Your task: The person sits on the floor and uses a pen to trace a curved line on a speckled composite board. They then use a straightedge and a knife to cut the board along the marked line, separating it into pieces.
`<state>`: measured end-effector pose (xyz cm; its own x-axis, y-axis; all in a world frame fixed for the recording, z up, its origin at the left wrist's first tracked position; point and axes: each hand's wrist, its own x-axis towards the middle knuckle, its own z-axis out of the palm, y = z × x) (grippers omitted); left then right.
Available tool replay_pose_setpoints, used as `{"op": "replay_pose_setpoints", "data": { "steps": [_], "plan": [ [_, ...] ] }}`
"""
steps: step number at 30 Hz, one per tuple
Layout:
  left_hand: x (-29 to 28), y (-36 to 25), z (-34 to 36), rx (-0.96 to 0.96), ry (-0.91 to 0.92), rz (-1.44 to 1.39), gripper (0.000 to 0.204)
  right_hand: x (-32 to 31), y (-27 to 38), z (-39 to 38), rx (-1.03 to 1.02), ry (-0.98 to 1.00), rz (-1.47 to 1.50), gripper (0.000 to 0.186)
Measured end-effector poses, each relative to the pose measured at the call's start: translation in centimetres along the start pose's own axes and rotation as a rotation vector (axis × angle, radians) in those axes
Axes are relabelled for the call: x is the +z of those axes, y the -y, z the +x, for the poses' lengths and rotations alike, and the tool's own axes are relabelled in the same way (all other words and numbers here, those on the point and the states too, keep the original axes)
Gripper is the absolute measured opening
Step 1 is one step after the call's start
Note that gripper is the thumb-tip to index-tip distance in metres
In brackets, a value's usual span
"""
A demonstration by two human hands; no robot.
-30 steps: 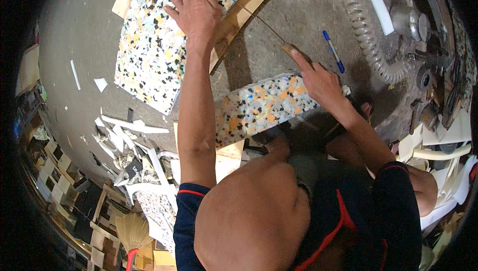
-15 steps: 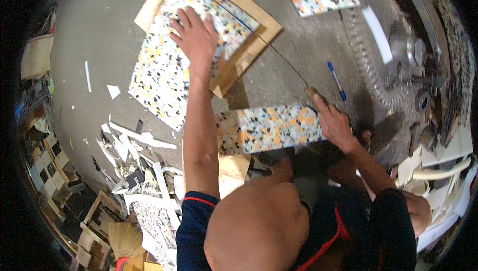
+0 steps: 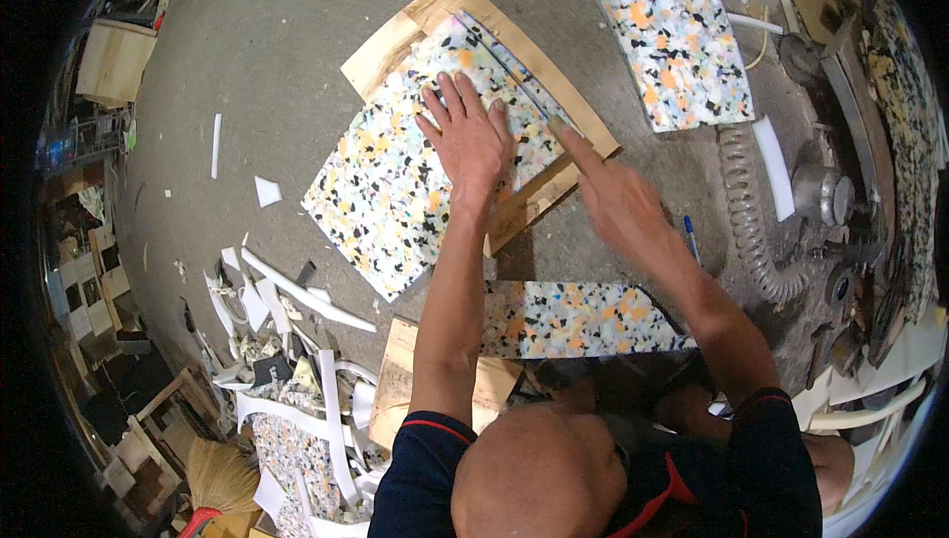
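A thick speckled foam sheet (image 3: pixel 371 177), white with orange and black flecks, lies at an angle on a wooden board (image 3: pixel 539 192). Pressed flat on top of it is my left hand (image 3: pixel 470 138), fingers spread. My right hand (image 3: pixel 615 197) grips the handle of a long, thin-bladed knife (image 3: pixel 556 127) at the sheet's upper right edge. The blade lies along a dark line there; how deep it sits in the foam I cannot tell. A narrower speckled foam strip (image 3: pixel 583 319) is below my hands, close to my feet.
Another speckled foam piece (image 3: pixel 682 44) lies at the upper right. Near my right forearm are a blue pen (image 3: pixel 691 237) and a clear coiled hose (image 3: pixel 739 212). White foam offcuts (image 3: pixel 306 286) pile up at the lower left, beside a straw broom (image 3: pixel 217 479).
My right hand has brought the knife up and left from beside the pen to the foam sheet's edge. My left hand stays on the sheet. The whole view has shifted.
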<state>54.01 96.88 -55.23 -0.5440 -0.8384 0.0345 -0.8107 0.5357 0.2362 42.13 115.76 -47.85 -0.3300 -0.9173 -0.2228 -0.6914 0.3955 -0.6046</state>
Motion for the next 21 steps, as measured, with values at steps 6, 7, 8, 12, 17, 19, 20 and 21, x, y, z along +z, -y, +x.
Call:
{"op": "replay_pose_setpoints", "data": {
  "steps": [6,7,8,12,17,19,20,21],
  "plan": [
    [-0.5,-0.4,0.0,-0.016,0.015,-0.008,0.07,0.1,0.7,3.2,-0.01,0.041,-0.063,0.076],
    [-0.5,-0.3,0.0,-0.011,0.008,0.005,0.07,0.1,0.3,2.2,0.042,0.105,-0.085,0.076],
    [-0.4,-0.3,0.0,-0.006,0.002,0.017,0.07,0.0,-0.3,0.7,0.068,0.144,-0.091,0.075],
    [0.2,-0.1,0.0,0.009,-0.01,0.016,0.068,-0.1,-2.4,-8.1,0.21,0.265,-0.115,0.075],
    [0.9,0.1,0.3,0.004,-0.03,0.051,0.07,-0.9,-1.6,-8.8,0.129,0.177,-0.073,0.075],
    [1.0,0.3,0.4,0.013,-0.033,0.05,0.07,-0.9,-1.0,-4.7,0.027,0.083,-0.009,0.074],
    [1.1,0.4,0.5,0.018,-0.027,0.048,0.07,-0.7,-0.7,-2.5,0.024,0.09,0.002,0.075],
    [1.1,0.5,0.5,0.029,-0.031,0.06,0.069,-0.4,-0.7,-0.8,0.028,0.102,0.014,0.075]
  ]
}}
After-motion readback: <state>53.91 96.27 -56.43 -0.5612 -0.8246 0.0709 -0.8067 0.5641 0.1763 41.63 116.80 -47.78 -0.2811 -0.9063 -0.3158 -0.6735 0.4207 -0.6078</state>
